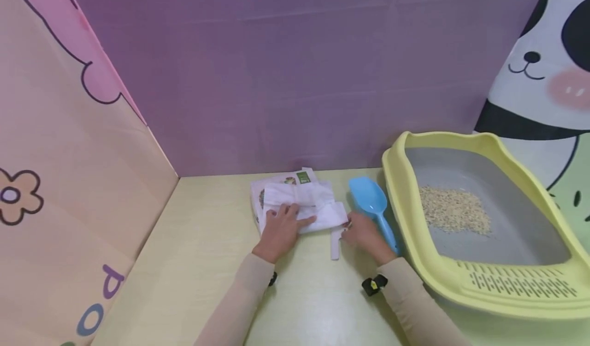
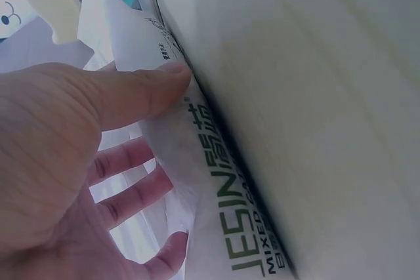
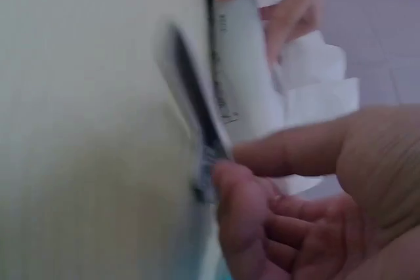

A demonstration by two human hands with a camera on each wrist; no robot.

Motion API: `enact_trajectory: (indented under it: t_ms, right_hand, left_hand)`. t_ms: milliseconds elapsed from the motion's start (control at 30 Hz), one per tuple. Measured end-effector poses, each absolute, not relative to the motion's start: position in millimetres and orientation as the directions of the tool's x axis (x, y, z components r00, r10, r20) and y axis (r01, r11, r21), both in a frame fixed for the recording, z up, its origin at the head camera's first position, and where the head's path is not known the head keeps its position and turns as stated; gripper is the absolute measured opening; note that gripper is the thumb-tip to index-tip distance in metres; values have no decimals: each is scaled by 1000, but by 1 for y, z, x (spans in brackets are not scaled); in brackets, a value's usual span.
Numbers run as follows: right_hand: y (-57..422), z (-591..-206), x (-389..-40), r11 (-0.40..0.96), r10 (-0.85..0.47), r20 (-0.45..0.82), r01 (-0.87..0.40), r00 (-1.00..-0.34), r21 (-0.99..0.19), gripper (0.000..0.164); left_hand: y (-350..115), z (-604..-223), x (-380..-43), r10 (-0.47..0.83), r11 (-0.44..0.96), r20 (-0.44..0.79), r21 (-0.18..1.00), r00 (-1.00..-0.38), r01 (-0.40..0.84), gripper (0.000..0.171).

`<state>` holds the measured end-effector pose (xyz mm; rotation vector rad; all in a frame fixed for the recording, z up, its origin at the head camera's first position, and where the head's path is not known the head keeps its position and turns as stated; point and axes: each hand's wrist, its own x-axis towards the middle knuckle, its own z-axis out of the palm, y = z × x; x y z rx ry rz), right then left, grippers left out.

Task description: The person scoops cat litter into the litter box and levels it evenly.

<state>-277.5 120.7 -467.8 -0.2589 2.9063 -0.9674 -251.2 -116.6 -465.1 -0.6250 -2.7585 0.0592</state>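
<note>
A white printed bag [image 1: 322, 216] lies on the table with part of it folded over; green lettering [image 2: 233, 227] shows along its near side. My left hand [image 1: 280, 231] holds the bag, thumb on the near edge and fingers on top, as the left wrist view [image 2: 65, 162] shows. At the bag's near right corner, my right hand [image 1: 364, 236] pinches a narrow pale strip [image 1: 335, 244] that looks like a bag clip. In the right wrist view, the clip [image 3: 193, 96] is blurred and stands out from the thumb and fingertips, beside the bag [image 3: 243, 63].
A blue scoop [image 1: 369, 196] lies just beyond the right hand, its handle toward me. Further right stands a yellow litter tray [image 1: 405, 202] with a grey inside and a patch of litter pellets [image 1: 454, 210]. A purple wall [image 1: 276, 80] rises behind the table.
</note>
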Motion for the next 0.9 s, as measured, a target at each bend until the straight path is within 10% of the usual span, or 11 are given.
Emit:
enact_trajectory:
  t_ms: [600, 900]
  right_hand:
    - [124, -446, -256, 813, -361, -277, -155, -890, -561, 31]
    - [131, -416, -246, 921, -302, -244, -216, -922, -323, 29]
  left_hand:
    - [-118, -468, -254, 425, 902, 290, -63, -857, 426, 54]
    - [-119, -468, -255, 422, 900, 288, -17, -860, 436, 52]
